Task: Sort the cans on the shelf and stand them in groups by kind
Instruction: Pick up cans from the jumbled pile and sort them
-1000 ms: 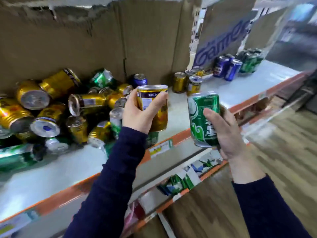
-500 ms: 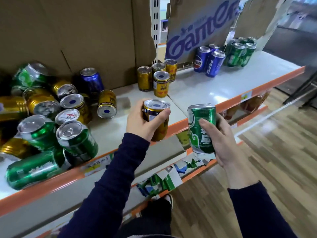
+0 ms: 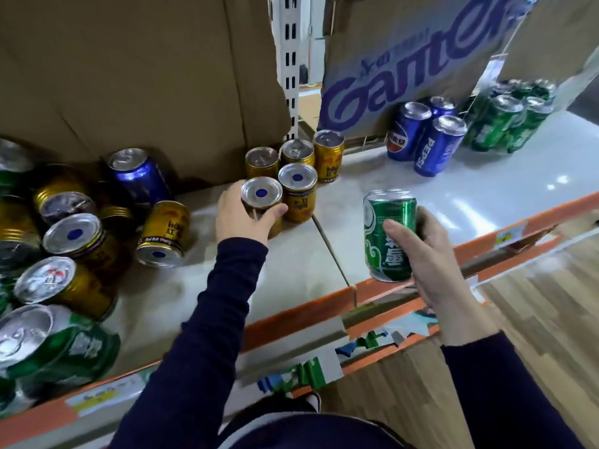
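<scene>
- Grip of the left hand (image 3: 241, 218) is curled round a gold can (image 3: 261, 197), thumb on its near side. The can is upright at the front-left of the standing gold cans (image 3: 296, 163), close against the nearest one. Whether it rests on the shelf (image 3: 486, 189) cannot be told.
- The right hand (image 3: 431, 254) wraps its grip round a green can (image 3: 389, 234), held upright in the air to the right of the gold group, over the shelf's orange front edge.
- Three blue cans (image 3: 424, 137) stand further right of the gold group, and a cluster of green cans (image 3: 505, 124) stands beyond them.
- Left of the gold group, a heap of cans (image 3: 74, 238) in gold, green and blue lies tumbled on the shelf.
- Brown cardboard (image 3: 146, 76) stands behind the gold group.
</scene>
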The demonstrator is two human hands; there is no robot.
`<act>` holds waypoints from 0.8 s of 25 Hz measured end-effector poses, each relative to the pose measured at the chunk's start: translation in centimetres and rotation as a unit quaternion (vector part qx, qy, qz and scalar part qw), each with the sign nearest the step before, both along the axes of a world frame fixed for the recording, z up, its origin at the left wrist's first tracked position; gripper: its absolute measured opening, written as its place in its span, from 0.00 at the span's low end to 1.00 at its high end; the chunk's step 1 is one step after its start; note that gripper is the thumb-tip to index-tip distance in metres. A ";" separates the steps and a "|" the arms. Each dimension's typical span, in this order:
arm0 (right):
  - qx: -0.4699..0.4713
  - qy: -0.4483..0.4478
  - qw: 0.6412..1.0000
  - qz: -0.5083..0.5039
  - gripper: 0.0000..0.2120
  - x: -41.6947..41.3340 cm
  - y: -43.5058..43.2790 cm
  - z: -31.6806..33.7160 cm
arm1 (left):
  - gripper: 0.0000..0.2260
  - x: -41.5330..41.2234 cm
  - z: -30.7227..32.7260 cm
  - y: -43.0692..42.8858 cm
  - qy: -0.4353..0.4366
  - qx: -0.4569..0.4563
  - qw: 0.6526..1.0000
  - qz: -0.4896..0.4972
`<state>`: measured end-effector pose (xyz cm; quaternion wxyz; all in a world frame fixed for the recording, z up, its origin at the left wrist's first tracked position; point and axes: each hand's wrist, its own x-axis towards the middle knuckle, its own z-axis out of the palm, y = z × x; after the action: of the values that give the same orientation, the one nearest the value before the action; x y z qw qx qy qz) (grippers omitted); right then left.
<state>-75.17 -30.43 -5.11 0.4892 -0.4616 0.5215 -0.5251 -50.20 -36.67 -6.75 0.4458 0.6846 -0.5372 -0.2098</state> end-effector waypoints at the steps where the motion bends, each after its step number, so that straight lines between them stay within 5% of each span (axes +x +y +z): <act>1: 0.002 -0.003 1.000 0.006 0.28 -0.6 -0.8 -0.2 | 0.34 -0.4 -0.1 -0.3 -0.002 0.015 1.000 0.010; 7: 0.005 -0.007 0.999 0.034 0.32 -5.6 -4.6 -2.0 | 0.27 -6.3 0.4 0.0 -0.254 -0.141 0.953 0.090; 10: 0.000 -0.003 0.999 0.040 0.31 -9.7 -6.7 -2.3 | 0.20 -11.6 0.6 -0.9 -0.285 -0.190 0.937 0.061; 16: -0.027 0.049 0.995 0.083 0.27 -20.9 -11.1 -0.8 | 0.22 -24.5 -1.3 -1.8 -0.292 0.005 0.956 -0.016; 20: -0.037 0.096 0.993 0.052 0.28 -28.8 -14.2 -0.3 | 0.20 -33.1 -2.7 -1.9 -0.312 0.056 0.945 -0.074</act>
<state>-104.00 -44.65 -5.44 0.4463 -0.5543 0.5217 -0.4705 -83.28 -38.60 -9.45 0.2002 0.6981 -0.6858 -0.0473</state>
